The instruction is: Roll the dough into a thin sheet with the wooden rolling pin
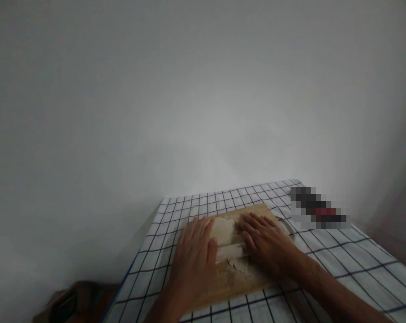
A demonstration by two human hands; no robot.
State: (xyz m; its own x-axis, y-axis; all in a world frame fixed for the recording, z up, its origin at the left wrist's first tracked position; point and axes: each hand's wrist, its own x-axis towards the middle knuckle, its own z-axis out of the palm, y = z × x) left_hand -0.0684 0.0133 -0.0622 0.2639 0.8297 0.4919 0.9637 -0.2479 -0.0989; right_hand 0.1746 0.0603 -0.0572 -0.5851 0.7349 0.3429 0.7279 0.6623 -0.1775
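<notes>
Left hand (pixel 193 251) flat, fingers extended; right hand (pixel 268 244) likewise, slightly spread, both over the rolling pin (pixel 232 253). Dough (pixel 223 230) lies on the wooden board (pixel 223 291), mostly beyond the pin. Best: press evenly (left's contact unclear, blurred), roll straight.
</notes>
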